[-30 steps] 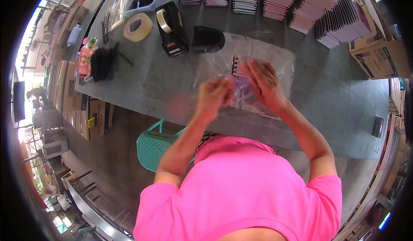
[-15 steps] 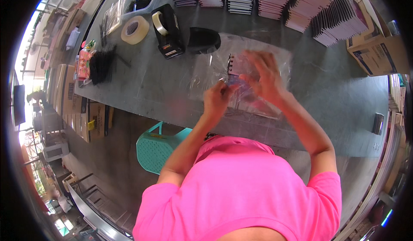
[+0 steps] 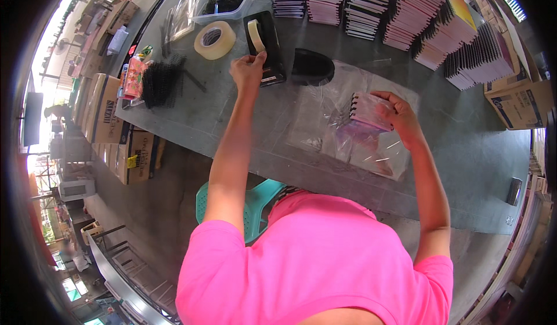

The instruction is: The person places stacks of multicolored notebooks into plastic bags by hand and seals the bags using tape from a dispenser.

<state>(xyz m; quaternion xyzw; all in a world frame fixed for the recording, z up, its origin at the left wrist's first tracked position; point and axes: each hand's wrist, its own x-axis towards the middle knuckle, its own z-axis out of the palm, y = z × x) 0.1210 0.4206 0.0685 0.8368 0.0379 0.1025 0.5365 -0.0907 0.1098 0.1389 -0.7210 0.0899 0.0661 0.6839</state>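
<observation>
My left hand point(image 3: 248, 70) reaches up to the black tape dispenser point(image 3: 268, 41), its fingers pinched at the near end beside the tape roll point(image 3: 255, 37). They appear closed on the tape's end, though the strip itself is hardly visible. Over at the right, my right hand point(image 3: 399, 116) grips a small spiral-bound notebook point(image 3: 366, 109) by its right side, thumb on top. Clear plastic film is wrapped around the notebook. Under it lie clear plastic bags point(image 3: 316, 131), spread flat on the grey table point(image 3: 232, 122).
Along the far edge stand several stacks of spiral notebooks point(image 3: 362, 6). A cardboard box point(image 3: 519, 102) is at the right. Leftward lie a large tape roll point(image 3: 214, 40), a clear plastic tub point(image 3: 223, 3), black binding coils point(image 3: 162, 84) and a rounded black object point(image 3: 312, 67). A turquoise stool point(image 3: 255, 209) stands below.
My left hand has left the notebook and moved up and left to the tape dispenser. The right hand has come down onto the notebook's right side. The whole view has shifted slightly.
</observation>
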